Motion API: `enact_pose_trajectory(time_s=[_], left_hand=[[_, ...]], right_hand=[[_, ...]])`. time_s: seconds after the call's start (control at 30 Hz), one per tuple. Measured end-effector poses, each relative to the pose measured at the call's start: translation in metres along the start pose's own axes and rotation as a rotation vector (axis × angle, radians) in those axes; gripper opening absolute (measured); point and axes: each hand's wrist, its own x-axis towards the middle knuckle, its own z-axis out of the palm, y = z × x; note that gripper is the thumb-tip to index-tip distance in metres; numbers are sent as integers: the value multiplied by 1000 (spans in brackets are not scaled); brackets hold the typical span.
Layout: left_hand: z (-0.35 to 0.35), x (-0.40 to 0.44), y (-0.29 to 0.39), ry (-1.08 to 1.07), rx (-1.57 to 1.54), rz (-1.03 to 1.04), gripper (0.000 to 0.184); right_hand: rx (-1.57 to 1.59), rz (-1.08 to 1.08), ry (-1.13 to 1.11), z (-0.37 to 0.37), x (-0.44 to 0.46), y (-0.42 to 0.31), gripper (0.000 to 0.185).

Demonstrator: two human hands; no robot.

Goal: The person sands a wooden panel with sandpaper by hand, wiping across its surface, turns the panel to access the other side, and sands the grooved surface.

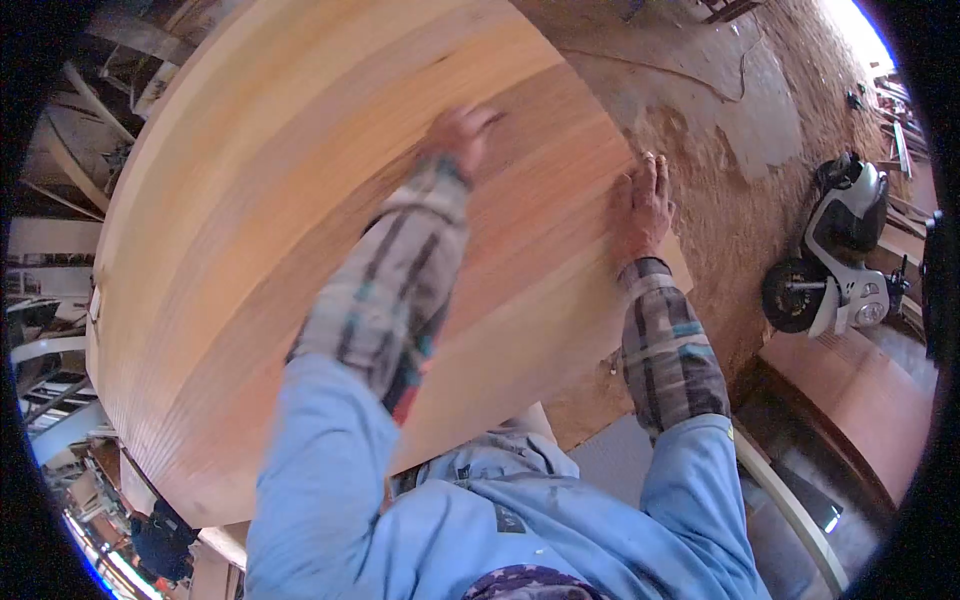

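A large wooden panel [300,190] with bands of pale and reddish-brown boards fills the middle of the head view, in front of my body. Over its surface is my left hand [462,135], smeared by motion, so I cannot make out its fingers or whether anything is under them. My right hand [645,208] lies on the panel's right edge, fingers stretched out flat and the tips reaching the corner. Both arms have plaid cuffs below light blue sleeves.
A white and black scooter [850,250] stands on the right on a dusty brown floor [720,210]. Below it is a reddish wooden board [850,400]. A pale curved strip [795,510] runs at lower right. Wood pieces [75,160] and clutter crowd the left side.
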Motion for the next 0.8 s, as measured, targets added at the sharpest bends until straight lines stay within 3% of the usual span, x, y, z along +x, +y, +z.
enact_pose_trajectory(time_s=[0.03,0.07,0.17,0.23,0.33,0.4,0.5,0.53,0.6,0.7,0.73,0.8], left_hand=[[-35,-31,-11,-72,30,-54,23],[-69,-74,-18,-3,37,-18,25],[-163,-167,-37,2,153,-101,28],[-184,-191,-52,-36,219,-149,27],[-116,-120,-25,43,185,-35,23],[-47,-41,16,254,218,89,19],[89,61,19,507,124,189,26],[98,103,19,172,135,246,28],[111,139,39,-130,162,19,32],[77,89,13,9,-4,130,31],[42,41,10,57,15,41,30],[-44,-44,-13,116,150,170,24]], right_hand=[[110,-60,0,2,14,11,54],[122,-59,7,2,20,15,54],[92,63,-126,1,30,25,52],[67,31,-167,-4,27,15,48],[82,14,-132,6,26,19,46],[71,42,-146,-8,28,7,45],[99,48,-166,-12,29,5,45],[105,51,-166,-10,29,5,46],[114,53,-170,-12,27,2,47],[151,38,-142,-18,34,4,47],[140,46,-160,-11,31,11,47],[153,35,-177,-10,32,15,48]])
